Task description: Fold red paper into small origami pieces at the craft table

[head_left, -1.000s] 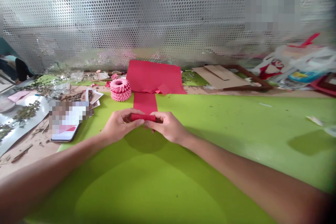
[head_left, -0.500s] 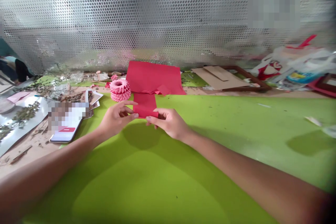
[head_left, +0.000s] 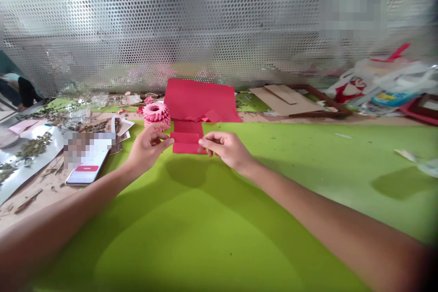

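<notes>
A small red paper piece with crosswise creases lies on the green table surface, a flap of it raised between my hands. My left hand pinches the flap's left end between thumb and forefinger. At the opposite end, my right hand pinches it the same way, fingers curled. Behind the piece lies a large red sheet with torn red scraps on its front edge. Just beyond my left hand stands a pink ring-shaped stack of folded paper, its lower part partly hidden by that hand.
A phone and photo prints lie to the left, beside dried plant bits. At the back right are brown cardboard pieces, a wooden frame and plastic bags. A perforated metal panel stands behind.
Both hands have shifted slightly away from me and a little apart. The paper's near edge, gripped before, now lies lower, and a flap further up is lifted between my fingers.
</notes>
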Demonstrator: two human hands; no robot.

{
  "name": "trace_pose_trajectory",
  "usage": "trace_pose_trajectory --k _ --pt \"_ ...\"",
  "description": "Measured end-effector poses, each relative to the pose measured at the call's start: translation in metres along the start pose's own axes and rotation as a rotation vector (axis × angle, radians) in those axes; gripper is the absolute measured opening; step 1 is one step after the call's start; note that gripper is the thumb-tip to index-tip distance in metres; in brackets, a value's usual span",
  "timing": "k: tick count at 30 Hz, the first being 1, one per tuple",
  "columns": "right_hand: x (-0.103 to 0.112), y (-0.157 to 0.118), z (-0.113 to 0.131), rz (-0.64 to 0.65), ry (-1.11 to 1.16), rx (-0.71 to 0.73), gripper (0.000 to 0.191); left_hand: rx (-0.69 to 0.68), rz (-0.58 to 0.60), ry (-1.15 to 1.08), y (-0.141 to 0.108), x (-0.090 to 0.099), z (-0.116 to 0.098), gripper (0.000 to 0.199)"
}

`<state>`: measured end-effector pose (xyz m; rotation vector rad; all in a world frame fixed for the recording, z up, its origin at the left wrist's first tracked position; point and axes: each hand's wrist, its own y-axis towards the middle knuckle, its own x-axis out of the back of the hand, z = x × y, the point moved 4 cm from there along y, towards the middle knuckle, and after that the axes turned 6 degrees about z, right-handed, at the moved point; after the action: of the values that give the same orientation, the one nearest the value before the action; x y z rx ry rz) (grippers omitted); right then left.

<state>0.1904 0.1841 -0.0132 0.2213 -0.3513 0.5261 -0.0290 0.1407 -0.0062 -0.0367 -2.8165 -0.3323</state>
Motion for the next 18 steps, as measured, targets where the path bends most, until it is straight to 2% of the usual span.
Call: trace_pose_trajectory --k 3,6,8,10,13,18 --pt "0.005 -0.005 0.011 -0.123 -0.151 0.112 0.031 0.009 -0.004 -0.055 0.0 -0.002 0.002 0.036" --pt "0.001 -0.018 0.037 -0.25 -0.566 0.45 0.024 0.03 0.022 -0.117 -0.004 -0.008 0.003 0.034" --pt "-0.008 -0.029 0.05 -0.269 -0.867 0.687 0.018 0.055 0.053 -0.158 -0.008 -0.014 0.002 0.034" --pt "-0.015 -0.035 0.055 -0.262 -1.069 0.819 0.015 0.083 0.09 -0.196 -0.012 -0.019 -0.002 0.034" --pt "-0.018 -0.037 0.056 -0.259 -1.196 0.88 0.006 0.117 0.137 -0.217 -0.016 -0.024 -0.006 0.038" --pt "-0.017 -0.037 0.054 -0.203 -1.203 0.887 0.013 0.099 0.203 -0.137 -0.017 -0.025 -0.005 0.037"
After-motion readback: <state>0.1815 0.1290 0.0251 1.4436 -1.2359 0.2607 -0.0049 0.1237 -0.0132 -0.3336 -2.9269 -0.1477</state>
